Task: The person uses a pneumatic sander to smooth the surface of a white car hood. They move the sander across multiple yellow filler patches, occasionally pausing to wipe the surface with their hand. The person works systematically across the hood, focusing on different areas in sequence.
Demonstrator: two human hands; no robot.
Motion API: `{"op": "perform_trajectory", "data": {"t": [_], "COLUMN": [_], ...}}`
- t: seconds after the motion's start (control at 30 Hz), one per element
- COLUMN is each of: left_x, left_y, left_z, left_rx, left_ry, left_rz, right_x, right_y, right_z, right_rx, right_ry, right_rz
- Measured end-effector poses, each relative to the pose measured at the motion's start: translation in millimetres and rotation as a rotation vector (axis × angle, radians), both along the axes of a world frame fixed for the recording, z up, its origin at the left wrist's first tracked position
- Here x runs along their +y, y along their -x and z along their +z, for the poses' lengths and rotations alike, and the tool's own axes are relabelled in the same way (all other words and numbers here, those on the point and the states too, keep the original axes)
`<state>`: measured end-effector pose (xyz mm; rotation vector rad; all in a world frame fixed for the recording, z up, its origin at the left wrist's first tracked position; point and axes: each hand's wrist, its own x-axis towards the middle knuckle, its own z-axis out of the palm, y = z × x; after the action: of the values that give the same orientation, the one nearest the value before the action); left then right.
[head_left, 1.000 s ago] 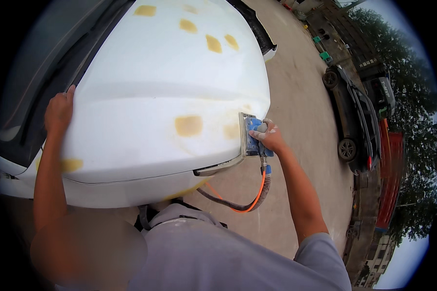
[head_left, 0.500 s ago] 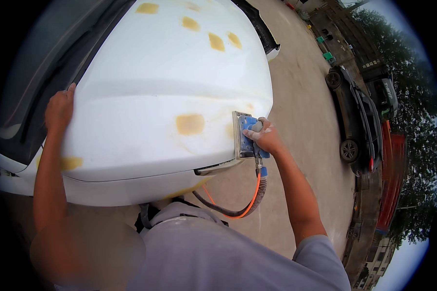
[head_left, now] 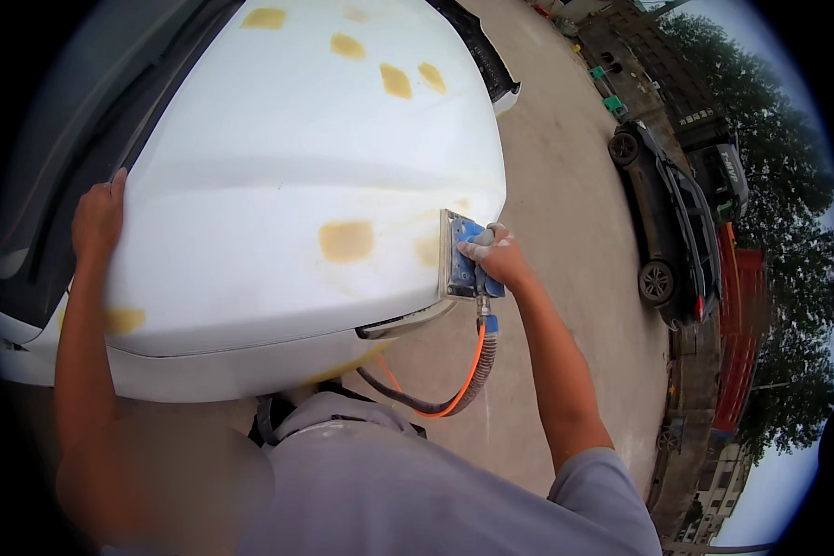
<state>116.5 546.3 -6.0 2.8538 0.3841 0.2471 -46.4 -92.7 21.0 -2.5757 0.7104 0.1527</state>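
Note:
A white car hood spreads out before me, dotted with yellowish sanded patches, among them a tan patch near its middle. My right hand is closed round the grip of a blue rectangular air sander, its fingers dusted white. The sander's pad sits tilted against the hood's right-hand front edge, above the headlight. From its lower end run a ribbed grey hose and a thin orange air line. My left hand rests at the hood's rear edge beside the windshield, at least one finger stretched out, others partly hidden.
The hose loops down past the bumper toward my waist. Concrete ground lies to the right. Beyond it stand a dark parked car, a red truck-like body and trees. Green objects lie along the far wall.
The view has shifted a little, so the hood sits farther left. Against the hood, the sander has slid slightly right, away from the tan patch. My left hand keeps its place at the edge.

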Motion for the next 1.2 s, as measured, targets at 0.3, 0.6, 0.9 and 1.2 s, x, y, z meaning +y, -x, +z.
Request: {"op": "perform_trajectory", "data": {"t": [0.3, 0.6, 0.9, 1.2], "left_x": [-3, -6, 12, -6], "left_y": [3, 1, 5, 7], "left_z": [-7, -4, -13, 0], "left_rx": [-0.067, -0.067, -0.119, -0.061], "left_ry": [0.010, 0.005, -0.014, -0.014], "left_rz": [0.019, -0.024, 0.009, 0.042], "right_x": [92, -30, 86, 32], "right_y": [68, 21, 29, 7], "right_z": [4, -8, 25, 19], "right_rx": [0.006, -0.003, 0.057, 0.030], "right_ry": [0.048, -0.023, 0.008, 0.033], "right_rz": [0.296, 0.024, 0.324, 0.193]}}
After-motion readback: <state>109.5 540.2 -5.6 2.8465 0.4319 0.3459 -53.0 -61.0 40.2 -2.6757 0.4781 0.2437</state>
